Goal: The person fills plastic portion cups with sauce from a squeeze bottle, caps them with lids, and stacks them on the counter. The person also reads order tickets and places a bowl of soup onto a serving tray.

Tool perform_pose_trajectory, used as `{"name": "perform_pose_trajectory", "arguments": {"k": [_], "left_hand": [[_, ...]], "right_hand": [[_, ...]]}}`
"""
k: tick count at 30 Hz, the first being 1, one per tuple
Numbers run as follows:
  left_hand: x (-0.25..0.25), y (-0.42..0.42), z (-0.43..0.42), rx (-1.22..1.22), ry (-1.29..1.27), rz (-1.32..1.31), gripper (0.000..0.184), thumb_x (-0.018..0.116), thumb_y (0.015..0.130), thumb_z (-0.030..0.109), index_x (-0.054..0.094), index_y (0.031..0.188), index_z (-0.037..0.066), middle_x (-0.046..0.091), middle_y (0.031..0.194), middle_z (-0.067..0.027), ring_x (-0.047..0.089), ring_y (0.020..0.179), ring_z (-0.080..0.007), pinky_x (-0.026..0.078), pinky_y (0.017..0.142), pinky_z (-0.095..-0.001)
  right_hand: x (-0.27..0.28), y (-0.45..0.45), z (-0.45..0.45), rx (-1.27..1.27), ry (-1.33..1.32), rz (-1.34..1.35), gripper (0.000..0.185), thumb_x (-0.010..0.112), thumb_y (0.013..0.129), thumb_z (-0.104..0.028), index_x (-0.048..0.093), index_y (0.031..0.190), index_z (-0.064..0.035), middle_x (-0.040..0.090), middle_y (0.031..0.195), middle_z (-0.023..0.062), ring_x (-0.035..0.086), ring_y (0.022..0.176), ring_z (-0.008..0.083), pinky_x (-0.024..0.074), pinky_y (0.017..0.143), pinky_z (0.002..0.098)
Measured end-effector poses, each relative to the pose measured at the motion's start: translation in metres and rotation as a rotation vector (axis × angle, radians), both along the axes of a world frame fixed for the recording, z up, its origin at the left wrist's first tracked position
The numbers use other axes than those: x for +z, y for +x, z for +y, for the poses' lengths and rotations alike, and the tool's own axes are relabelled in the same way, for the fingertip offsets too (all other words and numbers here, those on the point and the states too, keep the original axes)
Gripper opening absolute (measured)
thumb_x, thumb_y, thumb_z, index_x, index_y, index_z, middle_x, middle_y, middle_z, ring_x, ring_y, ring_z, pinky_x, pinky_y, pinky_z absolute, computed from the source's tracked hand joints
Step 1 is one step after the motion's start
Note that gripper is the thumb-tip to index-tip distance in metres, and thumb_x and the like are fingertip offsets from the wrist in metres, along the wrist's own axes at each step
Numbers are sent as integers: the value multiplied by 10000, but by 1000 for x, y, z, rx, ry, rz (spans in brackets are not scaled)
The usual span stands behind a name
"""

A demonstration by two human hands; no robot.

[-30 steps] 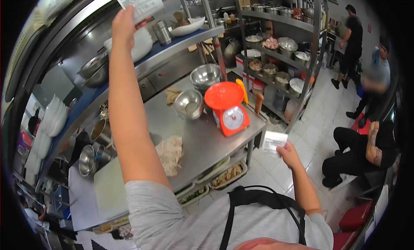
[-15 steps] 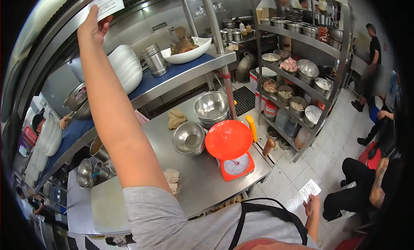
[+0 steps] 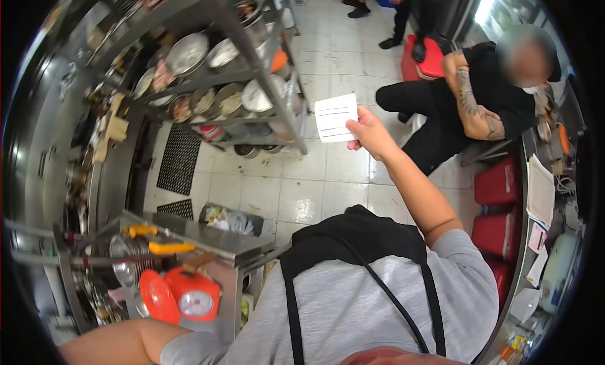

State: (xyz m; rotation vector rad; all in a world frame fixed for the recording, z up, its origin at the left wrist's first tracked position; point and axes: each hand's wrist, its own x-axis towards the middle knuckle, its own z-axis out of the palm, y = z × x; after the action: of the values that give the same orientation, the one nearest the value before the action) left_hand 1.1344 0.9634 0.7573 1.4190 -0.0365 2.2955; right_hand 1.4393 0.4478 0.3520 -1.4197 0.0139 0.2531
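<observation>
My right hand (image 3: pixel 372 133) is raised in front of me over the tiled floor. Its thumb and fingers pinch a white paper slip (image 3: pixel 335 116) with dark printed lines, too small to read. Of my left side only the bare arm (image 3: pixel 120 341) shows at the lower left, and the hand lies beyond the picture. Near that arm, an orange-red kitchen scale (image 3: pixel 196 304) with a round dial and its red pan (image 3: pixel 159 296) stand on the steel table (image 3: pixel 220 277).
A steel rack (image 3: pixel 265 81) holds several bowls and pots of food. A seated person (image 3: pixel 466 107) with folded arms is to the right, near several red bins (image 3: pixel 496 182). A counter with papers (image 3: pixel 540 192) lines the right edge. Black mats (image 3: pixel 179 157) lie on the floor.
My view has swung right, away from the shelf. The right hand has come up and forward with its slip. My left hand, earlier at a paper on the overhead rail, has left the picture.
</observation>
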Motion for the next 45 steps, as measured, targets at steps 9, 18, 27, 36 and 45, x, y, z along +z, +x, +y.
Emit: {"name": "perform_pose_trajectory", "arguments": {"k": [9,18,27,36,45], "left_hand": [[-141,225,-143,-53,341,575,582,489,798,408,399,1133,-59,455,1127,-200,466,1040,-298,403,845,-394],[-231,479,-218,-350,82,758,518,434,828,331,340,1190,-28,465,1121,-170,449,1047,-259,369,847,-331],[-258,633,-253,-88,-237,224,692,398,820,460,225,1272,-36,247,1318,-161,255,1206,-249,175,1003,-367],[-247,709,-281,432,-354,171,684,405,824,450,238,1268,-42,264,1312,-158,263,1203,-242,177,1003,-353],[-224,751,-328,836,-615,29,676,413,827,441,251,1265,-48,280,1306,-156,270,1200,-236,178,1002,-340]], "right_hand": [[-9,155,-77,-32,63,33,255,422,774,-16,417,1026,-54,571,841,45,449,439,44,374,402,168],[-32,385,-73,84,67,15,298,394,776,17,414,1067,-41,549,873,27,429,533,41,391,476,180],[23,633,-73,185,31,-178,336,407,765,6,400,1098,-40,550,848,25,437,550,42,381,487,174],[171,943,38,228,163,-729,519,456,720,-11,332,1221,-66,471,630,1,431,493,59,359,444,201],[405,1102,225,274,619,-1062,537,333,652,94,418,1169,-25,555,835,103,491,507,98,404,445,219]]}}
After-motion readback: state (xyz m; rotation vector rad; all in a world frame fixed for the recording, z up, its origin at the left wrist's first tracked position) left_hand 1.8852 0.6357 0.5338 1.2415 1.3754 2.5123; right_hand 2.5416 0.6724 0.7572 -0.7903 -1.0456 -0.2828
